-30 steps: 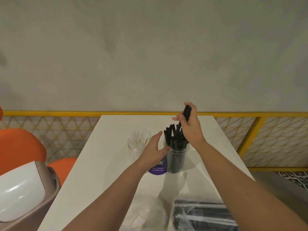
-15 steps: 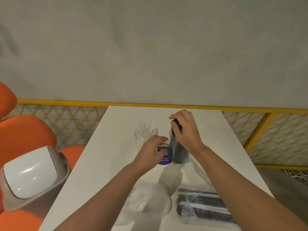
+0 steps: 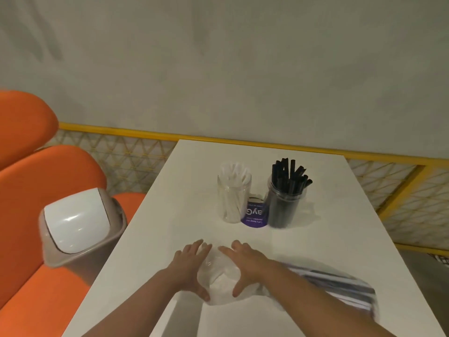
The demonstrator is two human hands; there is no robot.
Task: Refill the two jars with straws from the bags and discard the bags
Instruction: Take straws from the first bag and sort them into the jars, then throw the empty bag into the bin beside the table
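- Half a second ago both hands were up at the dark jar, the right one on its straws. Now the left hand (image 3: 187,271) and right hand (image 3: 246,265) have come down to the crumpled clear bag (image 3: 218,278) at the near end of the white table (image 3: 170,215), and both jars stand free.
- The hands are close together, one on each side of that bag. Their fingers are fairly straight on the plastic and their thumbs are at its near edge. The picture is blurred here, so they seem to press the bag rather than pinch it.
- Two jars stand side by side toward the far end. The left jar (image 3: 232,205) holds white straws (image 3: 234,171). The right jar (image 3: 283,210) holds black straws (image 3: 289,173) that stick out past its rim.
- Two bags lie near: the clear one between the hands and, just to its right, a second bag (image 3: 340,285) with dark straws inside, partly hidden by the right forearm.
- One purple-labelled tub (image 3: 255,215) sits between the jars.
- Off the table's left edge stands one swing-lid bin (image 3: 77,227) among orange seats (image 3: 36,190). A yellow railing (image 3: 243,140) runs below the grey wall on the far side.
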